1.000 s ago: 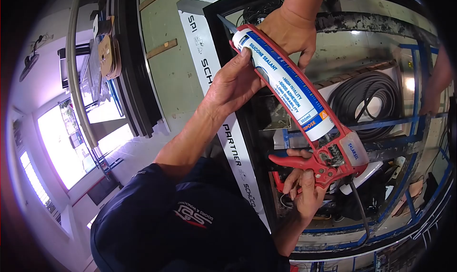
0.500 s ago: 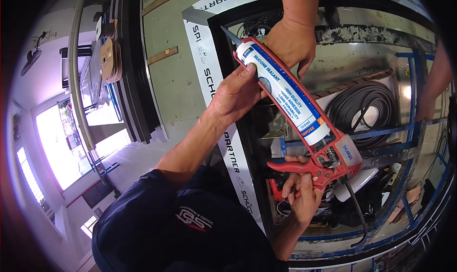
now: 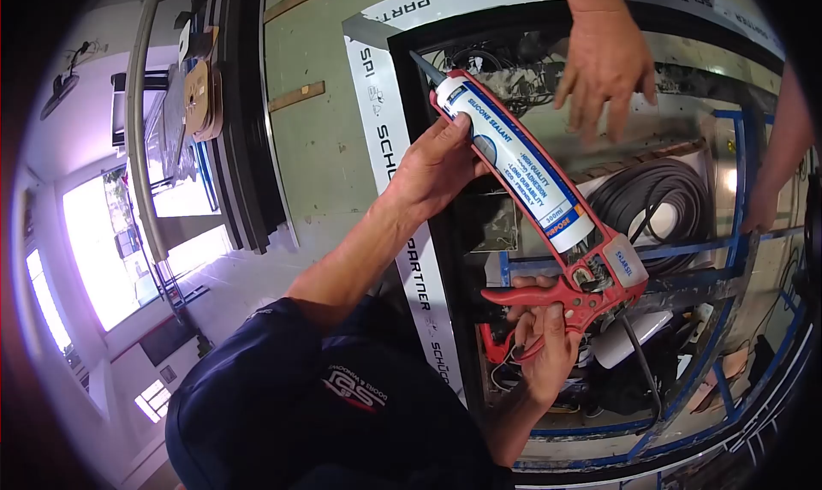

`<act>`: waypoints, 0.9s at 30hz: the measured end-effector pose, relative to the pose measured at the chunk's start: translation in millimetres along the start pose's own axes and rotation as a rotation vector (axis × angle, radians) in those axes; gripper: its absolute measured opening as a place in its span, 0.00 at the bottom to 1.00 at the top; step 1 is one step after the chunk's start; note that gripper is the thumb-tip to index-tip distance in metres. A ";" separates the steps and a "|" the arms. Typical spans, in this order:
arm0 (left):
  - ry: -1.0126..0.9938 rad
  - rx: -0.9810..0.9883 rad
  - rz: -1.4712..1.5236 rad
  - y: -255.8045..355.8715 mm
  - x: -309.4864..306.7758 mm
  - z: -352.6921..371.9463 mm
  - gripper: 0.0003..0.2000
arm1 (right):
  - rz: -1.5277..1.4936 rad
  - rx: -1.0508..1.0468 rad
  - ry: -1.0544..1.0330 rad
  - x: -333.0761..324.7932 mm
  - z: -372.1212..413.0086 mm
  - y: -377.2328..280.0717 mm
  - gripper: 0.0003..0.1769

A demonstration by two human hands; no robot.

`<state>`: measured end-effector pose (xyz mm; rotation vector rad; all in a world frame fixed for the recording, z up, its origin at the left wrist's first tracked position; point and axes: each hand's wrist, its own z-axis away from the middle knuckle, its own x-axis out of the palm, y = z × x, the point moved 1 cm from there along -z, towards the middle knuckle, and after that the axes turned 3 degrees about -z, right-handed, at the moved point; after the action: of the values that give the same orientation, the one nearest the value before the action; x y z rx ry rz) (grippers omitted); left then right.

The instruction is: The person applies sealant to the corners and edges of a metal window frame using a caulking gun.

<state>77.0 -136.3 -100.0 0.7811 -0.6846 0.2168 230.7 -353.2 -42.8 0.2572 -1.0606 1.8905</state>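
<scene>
A red caulking gun (image 3: 592, 306) lies slantwise in front of me, loaded with a white and blue silicone sealant cartridge (image 3: 518, 160). Its grey nozzle (image 3: 427, 68) points to the upper left, over the corner of a black frame (image 3: 449, 259). My left hand (image 3: 438, 166) is closed around the front of the barrel, thumb on the cartridge. Around the handle, below the trigger, my right hand (image 3: 548, 344) is wrapped. The bent steel rod (image 3: 642, 366) sticks out behind the gun.
Another person's hand (image 3: 606, 70) hangs open beyond the cartridge; a second hand (image 3: 759, 212) rests at the right. White printed tape (image 3: 402, 199) covers the frame's border. Inside lie a coil of black cord (image 3: 621, 207) and blue-edged bars (image 3: 728, 259). Dark profiles (image 3: 244, 122) stand at left.
The other person's hand has come away from beside the cartridge, moving right with fingers spread. My hands keep their hold on the gun, which has shifted slightly in view.
</scene>
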 end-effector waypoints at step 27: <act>-0.034 0.008 0.045 3.4 1.6 1.7 0.24 | -0.324 0.105 -0.219 17.2 4.1 5.2 0.15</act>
<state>76.0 -135.3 -96.2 0.7787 -0.7347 0.2475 216.1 -346.8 -33.7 0.6693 -0.9950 1.6510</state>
